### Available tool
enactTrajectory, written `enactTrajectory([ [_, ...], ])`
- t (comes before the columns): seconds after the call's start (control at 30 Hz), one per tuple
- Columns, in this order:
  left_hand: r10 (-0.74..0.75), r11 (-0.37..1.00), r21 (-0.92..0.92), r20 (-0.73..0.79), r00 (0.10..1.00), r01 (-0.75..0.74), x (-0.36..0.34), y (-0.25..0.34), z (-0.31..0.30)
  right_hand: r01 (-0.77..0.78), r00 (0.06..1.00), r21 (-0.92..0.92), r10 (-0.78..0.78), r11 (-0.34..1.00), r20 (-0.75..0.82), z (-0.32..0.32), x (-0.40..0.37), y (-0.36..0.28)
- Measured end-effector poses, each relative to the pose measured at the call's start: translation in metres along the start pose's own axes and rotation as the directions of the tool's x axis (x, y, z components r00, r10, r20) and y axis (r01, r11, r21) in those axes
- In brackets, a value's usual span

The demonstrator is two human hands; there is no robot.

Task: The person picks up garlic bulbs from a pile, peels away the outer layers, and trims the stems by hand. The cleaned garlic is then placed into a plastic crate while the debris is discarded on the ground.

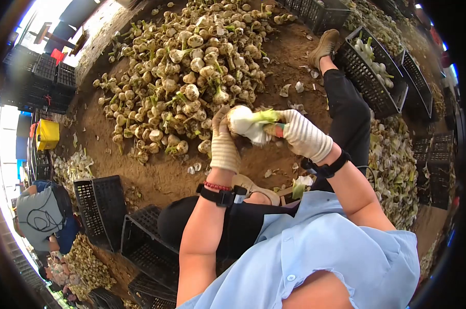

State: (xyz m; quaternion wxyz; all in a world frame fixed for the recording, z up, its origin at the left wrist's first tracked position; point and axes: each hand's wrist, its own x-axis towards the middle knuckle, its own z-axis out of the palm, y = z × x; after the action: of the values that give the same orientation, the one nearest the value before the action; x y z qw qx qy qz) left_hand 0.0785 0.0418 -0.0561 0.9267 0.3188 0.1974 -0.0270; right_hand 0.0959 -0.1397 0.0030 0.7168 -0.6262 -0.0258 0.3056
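Note:
A garlic bulb (241,121) with a white head and a pale green stem is held between my two gloved hands, over the dirt floor. My left hand (225,140), in a striped knit glove, is closed round the root end of the bulb. Closed at the stem side is my right hand (306,135), in a similar glove. A small reddish and green patch shows at its fingers; I cannot make out what it is. Loose white skin hangs beneath the stem. Beyond my hands lies a large pile of untrimmed garlic (191,77).
At the right, a black crate (372,77) holds cleaned garlic, beside a heap of peeled skins (395,170). Black crates (101,208) stand at my left, near a crouching person (42,216). A yellow container (47,135) sits farther left. Garlic skins litter the dirt.

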Motion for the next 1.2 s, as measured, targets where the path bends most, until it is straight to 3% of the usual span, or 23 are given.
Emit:
enactTrajectory([
  [0.03, 0.038, 0.978, 0.207, -0.115, 0.993, -0.013, 0.004, -0.002, 0.001, -0.006, 0.999, 0.176, -0.001, 0.984, 0.040, 0.000, -0.004, 0.004],
  [0.07, 0.100, 0.913, 0.407, -0.214, 0.972, -0.004, 0.007, -0.003, 0.002, -0.002, 0.999, 0.176, -0.005, 0.984, 0.038, -0.003, -0.005, 0.006],
  [0.1, 0.133, 0.790, 0.613, -0.222, 0.966, 0.032, 0.009, 0.000, 0.001, -0.061, 0.998, 0.281, 0.059, 0.958, 0.015, -0.007, -0.005, 0.006],
  [0.13, 0.340, 0.656, 0.742, -0.132, 0.931, -0.134, 0.015, 0.003, 0.002, -0.113, 0.992, 0.387, 0.124, 0.915, -0.003, -0.012, -0.006, 0.009],
  [0.2, 0.500, 0.583, 0.678, 0.134, 0.855, -0.447, 0.009, 0.005, -0.001, -0.075, 0.996, 0.373, 0.090, 0.925, -0.024, -0.021, -0.007, 0.018],
  [0.23, 0.432, 0.694, 0.536, 0.224, 0.873, -0.481, -0.002, 0.006, 0.011, 0.075, 0.996, 0.111, -0.070, 0.991, -0.046, -0.019, -0.010, 0.019],
  [0.27, 0.371, 0.557, 0.641, 0.377, 0.849, -0.528, -0.016, 0.010, 0.020, 0.215, 0.975, -0.160, -0.221, 0.964, -0.021, -0.013, -0.013, 0.019],
  [0.3, 0.337, 0.633, 0.617, 0.325, 0.884, -0.468, -0.017, 0.004, 0.018, 0.231, 0.969, -0.265, -0.247, 0.936, -0.027, -0.005, -0.019, 0.017],
  [0.4, 0.157, 0.801, 0.554, 0.169, 0.973, -0.225, -0.010, 0.000, 0.004, 0.203, 0.977, -0.334, -0.211, 0.921, 0.013, -0.006, -0.019, 0.012],
  [0.47, 0.108, 0.875, 0.465, 0.075, 0.991, -0.131, -0.015, 0.006, 0.007, 0.190, 0.981, -0.264, -0.196, 0.946, 0.004, -0.024, -0.020, 0.009],
  [0.6, 0.158, 0.827, 0.510, 0.191, 0.969, -0.235, -0.019, -0.010, 0.008, 0.085, 0.989, -0.351, -0.121, 0.933, -0.082, -0.062, -0.026, 0.019],
  [0.67, 0.249, 0.595, 0.698, 0.311, 0.917, -0.399, -0.016, -0.016, 0.001, 0.070, 0.977, -0.401, -0.144, 0.913, -0.159, -0.088, -0.009, 0.052],
  [0.7, 0.222, 0.673, 0.648, 0.282, 0.933, -0.356, -0.021, -0.014, 0.005, 0.051, 0.959, -0.455, -0.172, 0.889, -0.227, -0.097, -0.005, 0.064],
  [0.73, 0.194, 0.743, 0.592, 0.256, 0.947, -0.312, -0.027, -0.008, 0.012, 0.018, 0.881, -0.725, -0.353, 0.688, -0.313, -0.100, -0.008, 0.060],
  [0.8, 0.205, 0.734, 0.592, 0.274, 0.939, -0.333, -0.031, 0.004, 0.015, -0.206, 0.962, -0.956, -0.138, 0.209, -0.237, -0.136, 0.003, 0.073],
  [0.83, 0.220, 0.687, 0.639, 0.271, 0.937, -0.346, -0.031, 0.004, 0.017, -0.358, 0.914, -0.872, -0.063, 0.334, -0.400, -0.128, 0.001, 0.073],
  [0.87, 0.233, 0.639, 0.685, 0.260, 0.937, -0.349, -0.032, 0.003, 0.018, -0.359, 0.915, -0.871, -0.057, 0.334, -0.399, -0.118, -0.005, 0.067],
  [0.93, 0.257, 0.591, 0.702, 0.304, 0.918, -0.398, -0.030, -0.005, 0.021, -0.101, 0.935, -0.942, -0.293, 0.320, -0.199, -0.097, -0.020, 0.046],
  [1.0, 0.275, 0.536, 0.713, 0.360, 0.892, -0.452, -0.029, -0.011, 0.027, 0.071, 0.936, -0.815, -0.321, 0.575, -0.144, -0.061, -0.020, 0.010],
  [1.07, 0.344, 0.218, 0.740, 0.552, 0.760, -0.636, -0.032, -0.012, 0.039, 0.293, 0.832, -0.845, -0.555, 0.448, -0.005, -0.046, -0.010, 0.011],
  [1.1, 0.305, 0.294, 0.751, 0.513, 0.802, -0.592, -0.038, -0.010, 0.045, 0.249, 0.842, -0.884, -0.540, 0.396, -0.004, -0.040, -0.008, 0.006],
  [1.2, 0.332, 0.306, 0.709, 0.546, 0.769, -0.635, -0.035, -0.012, 0.045, 0.192, 0.864, -0.918, -0.504, 0.346, -0.009, -0.041, -0.005, 0.005],
])
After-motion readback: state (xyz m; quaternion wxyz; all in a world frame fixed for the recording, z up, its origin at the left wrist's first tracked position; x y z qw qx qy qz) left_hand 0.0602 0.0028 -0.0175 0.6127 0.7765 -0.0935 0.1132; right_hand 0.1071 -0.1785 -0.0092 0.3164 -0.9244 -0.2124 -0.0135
